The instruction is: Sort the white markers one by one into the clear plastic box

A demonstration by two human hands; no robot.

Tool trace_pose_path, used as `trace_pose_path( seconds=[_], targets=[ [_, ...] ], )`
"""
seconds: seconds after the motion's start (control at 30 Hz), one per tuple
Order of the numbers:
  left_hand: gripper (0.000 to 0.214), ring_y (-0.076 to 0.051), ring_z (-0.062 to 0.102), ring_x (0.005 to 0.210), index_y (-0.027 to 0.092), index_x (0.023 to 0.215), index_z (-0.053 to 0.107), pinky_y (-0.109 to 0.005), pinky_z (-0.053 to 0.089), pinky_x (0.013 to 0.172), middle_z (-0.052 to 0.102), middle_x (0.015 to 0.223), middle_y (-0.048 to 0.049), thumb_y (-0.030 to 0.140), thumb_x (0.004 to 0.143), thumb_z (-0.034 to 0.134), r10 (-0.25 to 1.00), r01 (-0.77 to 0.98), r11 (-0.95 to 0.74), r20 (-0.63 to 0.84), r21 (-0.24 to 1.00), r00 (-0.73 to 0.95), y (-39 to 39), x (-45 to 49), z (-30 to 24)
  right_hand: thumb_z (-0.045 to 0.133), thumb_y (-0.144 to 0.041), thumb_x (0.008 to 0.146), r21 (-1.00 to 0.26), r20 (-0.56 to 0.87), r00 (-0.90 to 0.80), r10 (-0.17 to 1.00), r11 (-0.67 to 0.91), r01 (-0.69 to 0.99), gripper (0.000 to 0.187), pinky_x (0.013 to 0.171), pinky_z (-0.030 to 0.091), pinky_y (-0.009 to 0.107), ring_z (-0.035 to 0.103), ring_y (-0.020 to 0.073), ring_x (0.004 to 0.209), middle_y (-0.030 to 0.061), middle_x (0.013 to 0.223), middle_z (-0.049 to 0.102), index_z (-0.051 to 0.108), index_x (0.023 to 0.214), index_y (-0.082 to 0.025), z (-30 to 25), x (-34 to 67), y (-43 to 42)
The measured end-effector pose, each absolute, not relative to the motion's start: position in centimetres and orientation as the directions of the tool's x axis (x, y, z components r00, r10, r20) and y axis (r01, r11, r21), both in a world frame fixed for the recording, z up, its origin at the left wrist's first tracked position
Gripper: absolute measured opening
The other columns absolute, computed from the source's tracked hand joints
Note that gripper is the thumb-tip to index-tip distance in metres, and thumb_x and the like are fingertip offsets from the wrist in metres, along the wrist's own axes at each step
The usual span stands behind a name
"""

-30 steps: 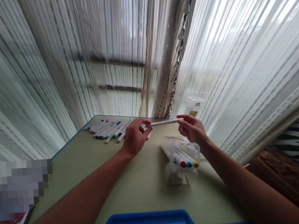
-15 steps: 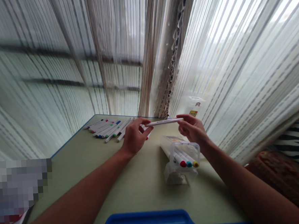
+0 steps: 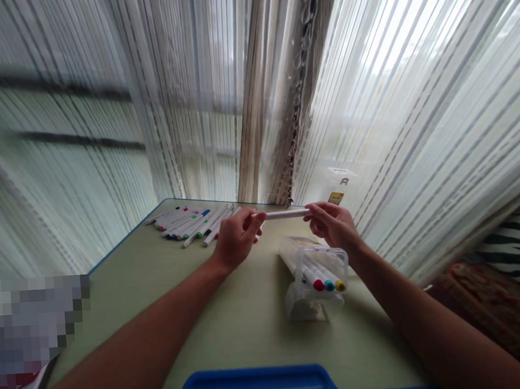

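A white marker (image 3: 282, 214) is held level above the table, one end in each hand. My left hand (image 3: 236, 241) pinches its left end with thumb and fingers. My right hand (image 3: 333, 225) grips its right end. Below my right hand lies a clear plastic marker case (image 3: 314, 273) on its side, with three markers showing red, blue and yellow caps. A row of several white markers with coloured caps (image 3: 191, 222) lies on the pale green table (image 3: 233, 325) behind my left hand.
Sheer striped curtains (image 3: 392, 122) hang close behind and to the right of the table. A blue edge (image 3: 258, 385) runs along the table's near side. A zebra-patterned fabric (image 3: 518, 243) sits at the far right. A small clear container with a label (image 3: 336, 190) stands behind the curtain.
My left hand has closed in on the marker's left end and now pinches it. The marker stays level between both hands. The view has shifted slightly left.
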State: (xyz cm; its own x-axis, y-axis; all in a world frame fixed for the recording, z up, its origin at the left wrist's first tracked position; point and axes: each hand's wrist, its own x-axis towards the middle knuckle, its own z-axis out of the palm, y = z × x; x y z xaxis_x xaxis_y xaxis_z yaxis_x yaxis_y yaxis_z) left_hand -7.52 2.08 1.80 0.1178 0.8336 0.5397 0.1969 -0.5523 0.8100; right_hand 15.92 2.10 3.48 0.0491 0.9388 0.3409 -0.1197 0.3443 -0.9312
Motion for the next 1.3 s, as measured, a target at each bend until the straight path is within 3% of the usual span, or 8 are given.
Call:
trace_pose_path(
  seconds=[0.2, 0.63, 0.93, 1.13, 1.3],
  targets=[
    [0.053, -0.010, 0.053, 0.042, 0.014, 0.075, 0.065, -0.020, 0.036, 0.043, 0.063, 0.053, -0.0012, 0.058, 0.097, 0.045, 0.835, 0.221, -0.549, 0.539, 0.806, 0.110, 1.94, -7.47, 1.82, 0.085, -0.047, 0.069, -0.933, 0.325, 0.042, 0.945, 0.327, -0.150, 0.033, 0.036, 0.027, 0.021, 0.049, 0.0078, 0.040, 0.0040, 0.062, 0.070, 0.073, 0.078, -0.017, 3.62, 15.85, 1.97],
    [0.055, -0.009, 0.054, 0.042, 0.016, 0.067, 0.059, -0.020, 0.039, 0.047, 0.061, 0.049, 0.0005, 0.057, 0.098, 0.041, 0.832, 0.277, -0.552, 0.543, 0.787, 0.114, 1.88, -7.53, 1.88, 0.084, -0.044, 0.071, -0.935, 0.305, 0.031, 0.952, 0.305, -0.181, 0.031, 0.035, 0.029, 0.019, 0.053, 0.0078, 0.039, 0.0045, 0.064, 0.072, 0.075, 0.080, -0.016, 3.62, 15.92, 2.04],
    [0.036, -0.009, 0.053, 0.043, 0.017, 0.079, 0.059, -0.018, 0.039, 0.044, 0.062, 0.058, 0.0021, 0.048, 0.095, 0.050, 0.846, 0.250, -0.529, 0.525, 0.811, 0.088, 1.60, -7.39, 2.22, 0.084, -0.035, 0.070, -0.920, 0.346, 0.041, 0.937, 0.347, -0.180, 0.026, 0.034, 0.027, 0.020, 0.051, 0.0072, 0.039, 0.0041, 0.071, 0.073, 0.074, 0.085, -0.016, 3.61, 15.81, 2.05],
    [0.029, -0.012, 0.061, 0.054, 0.015, 0.093, 0.066, -0.019, 0.046, 0.044, 0.065, 0.072, -0.0020, 0.043, 0.089, 0.060, 0.835, 0.244, -0.544, 0.548, 0.803, 0.060, 1.86, -7.34, 2.25, 0.085, -0.030, 0.070, -0.913, 0.365, 0.028, 0.931, 0.363, -0.188, 0.025, 0.035, 0.024, 0.019, 0.044, 0.0066, 0.036, -0.0053, 0.046, 0.054, 0.075, 0.089, -0.016, 3.37, 16.06, 2.25],
    [0.028, -0.014, 0.062, 0.062, 0.014, 0.100, 0.068, -0.021, 0.053, 0.044, 0.068, 0.085, -0.0061, 0.037, 0.085, 0.065, 0.836, 0.205, -0.541, 0.548, 0.816, 0.027, 1.98, -7.23, 2.10, 0.086, -0.029, 0.068, -0.913, 0.370, 0.018, 0.929, 0.367, -0.179, 0.028, 0.035, 0.025, 0.019, 0.047, 0.0057, 0.041, 0.0006, 0.068, 0.067, 0.075, 0.092, -0.018, 3.11, 16.19, 2.50]
  ],
)
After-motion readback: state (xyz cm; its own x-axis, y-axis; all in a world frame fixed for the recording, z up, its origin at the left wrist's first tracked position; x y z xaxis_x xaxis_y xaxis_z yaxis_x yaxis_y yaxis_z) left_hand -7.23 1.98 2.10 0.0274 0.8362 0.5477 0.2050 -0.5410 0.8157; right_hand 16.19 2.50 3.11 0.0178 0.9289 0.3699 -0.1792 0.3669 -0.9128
